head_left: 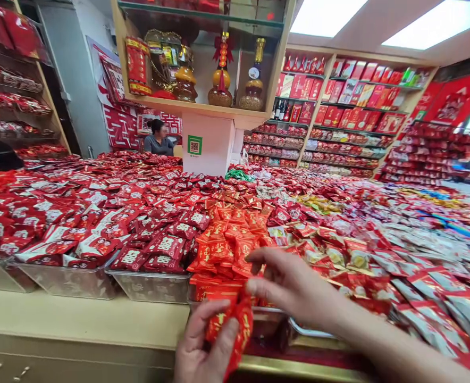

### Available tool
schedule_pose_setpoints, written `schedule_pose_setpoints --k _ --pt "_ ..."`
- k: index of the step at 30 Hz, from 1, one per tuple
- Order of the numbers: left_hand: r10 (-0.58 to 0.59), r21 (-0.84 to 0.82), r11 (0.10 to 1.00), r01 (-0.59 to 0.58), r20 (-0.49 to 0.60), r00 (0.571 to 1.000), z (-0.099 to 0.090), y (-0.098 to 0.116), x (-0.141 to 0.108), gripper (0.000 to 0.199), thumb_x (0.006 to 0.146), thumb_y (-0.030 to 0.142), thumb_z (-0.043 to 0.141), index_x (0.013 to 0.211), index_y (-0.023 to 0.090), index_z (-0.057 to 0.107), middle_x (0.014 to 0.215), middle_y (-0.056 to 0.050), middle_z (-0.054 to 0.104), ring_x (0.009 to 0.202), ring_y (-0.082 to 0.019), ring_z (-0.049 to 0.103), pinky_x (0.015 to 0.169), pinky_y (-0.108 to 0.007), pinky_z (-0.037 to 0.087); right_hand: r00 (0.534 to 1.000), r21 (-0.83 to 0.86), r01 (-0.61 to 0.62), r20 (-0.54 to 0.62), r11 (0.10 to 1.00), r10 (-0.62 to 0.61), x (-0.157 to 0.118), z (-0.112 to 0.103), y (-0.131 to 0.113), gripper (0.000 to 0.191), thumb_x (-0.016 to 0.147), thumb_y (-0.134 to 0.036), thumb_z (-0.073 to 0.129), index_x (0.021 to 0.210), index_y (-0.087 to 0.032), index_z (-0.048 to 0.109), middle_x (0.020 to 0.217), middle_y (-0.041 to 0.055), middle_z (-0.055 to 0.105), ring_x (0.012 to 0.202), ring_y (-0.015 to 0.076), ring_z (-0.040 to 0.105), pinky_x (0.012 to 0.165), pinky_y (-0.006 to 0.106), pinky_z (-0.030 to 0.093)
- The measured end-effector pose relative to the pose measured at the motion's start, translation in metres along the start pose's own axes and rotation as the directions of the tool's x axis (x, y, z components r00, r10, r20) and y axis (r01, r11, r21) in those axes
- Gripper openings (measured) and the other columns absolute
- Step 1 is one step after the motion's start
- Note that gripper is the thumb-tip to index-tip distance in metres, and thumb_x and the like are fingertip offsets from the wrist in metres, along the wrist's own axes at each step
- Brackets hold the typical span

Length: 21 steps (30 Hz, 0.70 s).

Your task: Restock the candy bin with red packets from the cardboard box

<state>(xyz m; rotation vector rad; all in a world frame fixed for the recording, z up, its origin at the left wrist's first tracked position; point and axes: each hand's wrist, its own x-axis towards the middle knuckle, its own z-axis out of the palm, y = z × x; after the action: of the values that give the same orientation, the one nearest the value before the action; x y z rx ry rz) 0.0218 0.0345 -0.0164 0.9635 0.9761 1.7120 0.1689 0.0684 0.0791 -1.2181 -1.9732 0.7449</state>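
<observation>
My left hand [207,340] is wrapped round several small red candy packets [242,324] with gold lettering, held low in front of the trays. Just above them is my right hand [285,279], its thumb and index finger apart. The thumb tip is at the upper end of the held packets; whether it presses on them I cannot tell. Behind both hands, a heap of like orange-red packets [227,234] rises from its tray. Dark red packets [165,247] lie to the left of that heap, and red-and-gold packets [338,252] to its right.
Clear plastic trays [151,287] stand along a cream counter edge [79,319]. White-and-red packets [434,298] spread at the right. A white pillar [208,159] carries a display cabinet [195,106] with bottles. A person [159,142] sits behind the counter. Stocked shelves [338,117] line the back.
</observation>
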Motion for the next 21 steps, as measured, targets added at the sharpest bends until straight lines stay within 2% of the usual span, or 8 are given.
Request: schedule_pose_setpoints --k 3,6,10,13,15,17,19,21 --pt "-0.003 -0.013 1.0 0.004 0.082 0.997 -0.001 -0.007 0.003 0.026 0.066 0.036 0.071 0.087 0.024 0.062 0.087 0.003 0.067 0.078 -0.012 0.062 0.072 -0.019 0.05 0.996 0.291 -0.076 0.067 0.954 0.059 -0.044 0.029 0.015 0.047 0.067 -0.033 0.069 0.108 -0.025 0.049 0.078 0.0007 0.057 0.061 0.0127 0.052 0.05 0.024 0.039" --pt "-0.001 0.029 1.0 -0.003 0.147 0.989 -0.004 -0.014 0.0 0.025 0.07 0.031 0.068 0.091 0.023 0.059 0.091 0.001 0.064 0.082 -0.013 0.061 0.075 -0.02 0.05 0.995 0.52 -0.096 0.034 0.849 0.091 -0.058 0.052 0.028 0.046 0.072 -0.032 0.065 0.112 -0.025 0.043 0.078 -0.0015 0.052 0.061 0.0101 0.05 0.054 0.023 0.041" --pt "-0.089 -0.043 0.993 0.106 0.292 0.952 -0.003 -0.01 -0.008 0.029 0.076 0.035 0.061 0.102 0.023 0.055 0.105 -0.004 0.062 0.095 -0.019 0.06 0.082 -0.027 0.05 0.989 0.606 -0.071 -0.059 0.792 0.133 -0.059 0.057 0.034 0.05 0.071 -0.032 0.067 0.113 -0.025 0.043 0.079 -0.0019 0.05 0.064 0.0093 0.049 0.057 0.023 0.041" --pt "-0.126 -0.089 0.981 0.173 0.387 0.914 0.003 -0.001 -0.014 0.043 0.072 0.034 0.066 0.111 0.024 0.05 0.109 -0.007 0.062 0.097 -0.022 0.061 0.079 -0.029 0.052 0.984 0.696 -0.097 -0.04 0.712 0.173 -0.058 0.052 0.033 0.048 0.071 -0.038 0.065 0.111 -0.023 0.043 0.075 -0.0026 0.049 0.058 0.0087 0.048 0.05 0.022 0.04" --pt "-0.096 -0.034 0.993 0.114 0.325 0.941 0.008 0.002 -0.019 0.048 0.066 0.03 0.071 0.11 0.026 0.052 0.11 -0.005 0.062 0.094 -0.021 0.061 0.076 -0.025 0.053 0.98 0.752 -0.115 -0.023 0.65 0.2 -0.058 0.049 0.033 0.049 0.071 -0.042 0.065 0.11 -0.022 0.043 0.072 -0.0032 0.048 0.053 0.0083 0.047 0.045 0.021 0.039" --pt "0.024 0.068 0.997 -0.042 0.243 0.97 0.01 -0.001 -0.023 0.045 0.063 0.027 0.073 0.105 0.028 0.056 0.111 -0.003 0.059 0.095 -0.019 0.06 0.077 -0.023 0.052 0.975 0.766 -0.086 -0.066 0.637 0.211 -0.058 0.049 0.035 0.051 0.067 -0.042 0.068 0.105 -0.021 0.043 0.074 -0.0029 0.05 0.055 0.0084 0.048 0.045 0.02 0.039" --pt "0.167 0.166 0.964 -0.206 0.222 0.961 0.011 -0.009 -0.025 0.04 0.062 0.026 0.073 0.1 0.027 0.06 0.11 -0.004 0.057 0.099 -0.02 0.057 0.081 -0.025 0.05 0.968 0.74 -0.048 -0.13 0.671 0.213 -0.057 0.05 0.036 0.043 0.064 -0.039 0.071 0.093 -0.019 0.047 0.072 -0.0026 0.052 0.057 0.008 0.047 0.048 0.019 0.039" --pt "0.235 0.215 0.935 -0.281 0.217 0.947 0.009 -0.015 -0.026 0.038 0.061 0.028 0.074 0.096 0.025 0.061 0.107 -0.006 0.058 0.1 -0.022 0.055 0.082 -0.029 0.049 0.957 0.708 -0.048 -0.17 0.704 0.236 -0.057 0.05 0.037 0.033 0.066 -0.041 0.069 0.076 -0.017 0.049 0.065 -0.003 0.052 0.055 0.0071 0.045 0.049 0.019 0.038"
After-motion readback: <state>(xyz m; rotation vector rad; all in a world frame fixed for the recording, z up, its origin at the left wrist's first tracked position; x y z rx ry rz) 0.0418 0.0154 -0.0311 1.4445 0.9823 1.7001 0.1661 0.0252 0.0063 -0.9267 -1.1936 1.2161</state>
